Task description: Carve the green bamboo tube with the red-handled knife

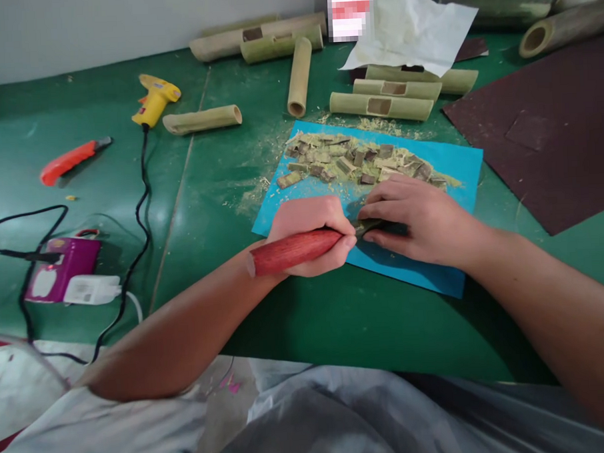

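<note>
My left hand (312,233) is closed around the red wooden handle (298,250) of a tool, with the handle's butt pointing left toward my forearm. Its working end goes in toward my right hand and is mostly hidden. My right hand (416,215) is closed with its fingertips around a small dark piece (372,225), too covered to tell whether it is bamboo or part of the tool. Both hands are over a blue sheet (409,275). Just beyond them lies a heap of cut bamboo chips (344,161) and sawdust.
Bamboo tubes, some with notches (381,106), lie at the back. A yellow glue gun (154,99), an orange utility knife (71,162) and a purple power box (64,270) with cables are on the left. A dark brown sheet (543,129) lies right, and white paper (413,28) behind.
</note>
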The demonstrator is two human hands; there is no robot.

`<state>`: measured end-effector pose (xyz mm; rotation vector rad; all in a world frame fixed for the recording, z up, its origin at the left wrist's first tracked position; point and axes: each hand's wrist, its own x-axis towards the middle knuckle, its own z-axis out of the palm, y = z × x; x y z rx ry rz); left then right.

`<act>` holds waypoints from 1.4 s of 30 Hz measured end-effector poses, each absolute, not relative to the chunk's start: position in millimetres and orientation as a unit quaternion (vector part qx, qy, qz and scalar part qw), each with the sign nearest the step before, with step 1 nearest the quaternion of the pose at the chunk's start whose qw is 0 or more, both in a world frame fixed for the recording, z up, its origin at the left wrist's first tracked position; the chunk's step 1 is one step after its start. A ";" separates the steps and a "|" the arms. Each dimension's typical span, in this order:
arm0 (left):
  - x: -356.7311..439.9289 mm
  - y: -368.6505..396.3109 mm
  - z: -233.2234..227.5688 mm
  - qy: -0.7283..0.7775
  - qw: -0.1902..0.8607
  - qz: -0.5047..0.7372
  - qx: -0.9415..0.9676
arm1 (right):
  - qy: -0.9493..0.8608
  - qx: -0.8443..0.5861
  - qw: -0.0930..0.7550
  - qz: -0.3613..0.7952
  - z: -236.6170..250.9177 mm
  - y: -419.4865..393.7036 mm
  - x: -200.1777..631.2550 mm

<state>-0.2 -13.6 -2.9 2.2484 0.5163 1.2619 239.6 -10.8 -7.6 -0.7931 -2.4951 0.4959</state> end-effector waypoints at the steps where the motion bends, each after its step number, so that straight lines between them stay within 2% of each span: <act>1: 0.0 -14.0 -2.8 0.185 0.251 0.467 0.828 | -0.911 -0.286 0.237 0.180 -7.7 -10.6 239.5; 14: -5.8 -13.2 -7.1 0.203 0.234 0.540 0.783 | -0.914 -0.273 0.244 0.178 -8.1 -8.4 240.2; 28: -5.4 -12.6 5.6 0.193 0.168 0.411 0.875 | -0.904 -0.298 0.225 0.209 -3.2 -12.0 238.9; 37: -3.1 -18.1 0.8 0.194 0.168 0.459 0.850 | -0.901 -0.299 0.239 0.204 -6.2 -11.7 237.9; 42: -5.3 -15.4 1.8 0.183 0.154 0.421 0.875 | -0.905 -0.289 0.248 0.190 -7.9 -12.1 238.2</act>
